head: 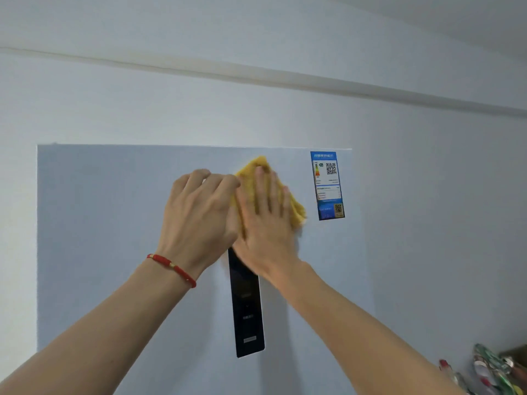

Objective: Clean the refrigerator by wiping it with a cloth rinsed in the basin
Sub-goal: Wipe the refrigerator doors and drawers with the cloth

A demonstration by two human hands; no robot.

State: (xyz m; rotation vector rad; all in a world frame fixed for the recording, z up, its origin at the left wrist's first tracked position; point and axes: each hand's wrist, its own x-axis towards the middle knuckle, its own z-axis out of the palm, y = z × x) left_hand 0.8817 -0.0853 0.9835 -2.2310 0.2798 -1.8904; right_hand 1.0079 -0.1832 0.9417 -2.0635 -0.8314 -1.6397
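Observation:
The pale blue refrigerator door [99, 223] fills the middle of the head view, its top edge just above my hands. A yellow cloth [295, 208] lies flat against the upper door. My right hand [265, 220] presses on the cloth with straight, spread fingers. My left hand [199, 212], with a red bracelet on the wrist, sits beside it to the left, fingers curled at the cloth's left edge; whether they pinch the cloth is hidden. A black control panel [248, 309] runs down the door below my hands.
A blue energy label [328, 185] sticks to the door's upper right corner. White wall surrounds the refrigerator, with a ledge [256, 72] running across above. Colourful packages [496, 369] show at the bottom right.

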